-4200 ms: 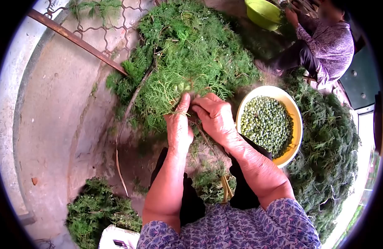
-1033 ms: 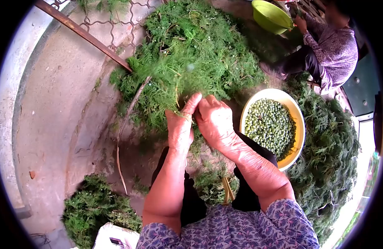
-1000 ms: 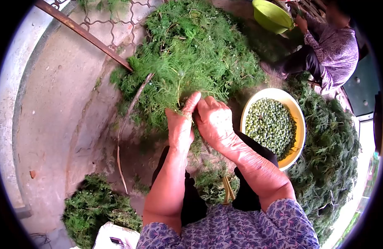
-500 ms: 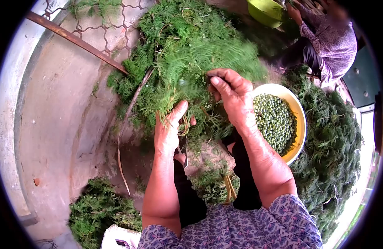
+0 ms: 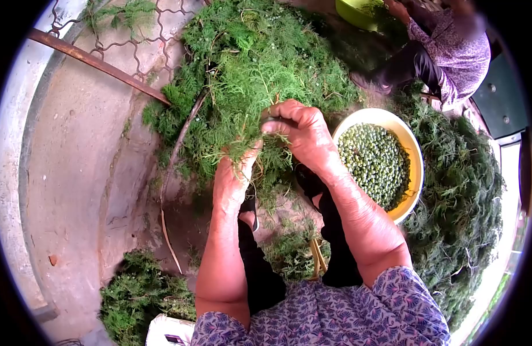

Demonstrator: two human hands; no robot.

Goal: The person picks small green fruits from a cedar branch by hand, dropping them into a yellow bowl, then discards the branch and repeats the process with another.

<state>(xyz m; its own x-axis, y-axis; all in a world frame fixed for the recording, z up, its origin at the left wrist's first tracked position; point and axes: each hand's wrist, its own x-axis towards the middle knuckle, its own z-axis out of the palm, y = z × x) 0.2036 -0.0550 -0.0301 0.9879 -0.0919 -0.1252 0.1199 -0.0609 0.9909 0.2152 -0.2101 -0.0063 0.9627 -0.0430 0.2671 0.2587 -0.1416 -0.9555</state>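
Low over a heap of feathery evergreen cuttings [image 5: 251,40], my left hand [image 5: 231,179] is closed around the lower end of an evergreen sprig [image 5: 243,147]. My right hand [image 5: 306,135] is just above and to the right, its thumb and fingers pinched on the sprig's foliage. Anything small between those fingertips is hidden. Beside my right forearm stands a yellow tub [image 5: 417,173] holding many small round green berries [image 5: 375,167].
More cuttings are piled at right [image 5: 456,207] and lower left [image 5: 142,294]. A long bare branch [image 5: 176,150] lies left of the heap, near a rusty metal bar [image 5: 98,66]. At upper right another person [image 5: 450,63] sits by a lime-green basin [image 5: 355,16].
My right hand has moved left and slightly down, closer to my left hand. The foliage that was blurred by motion is now still. The view has shifted slightly.
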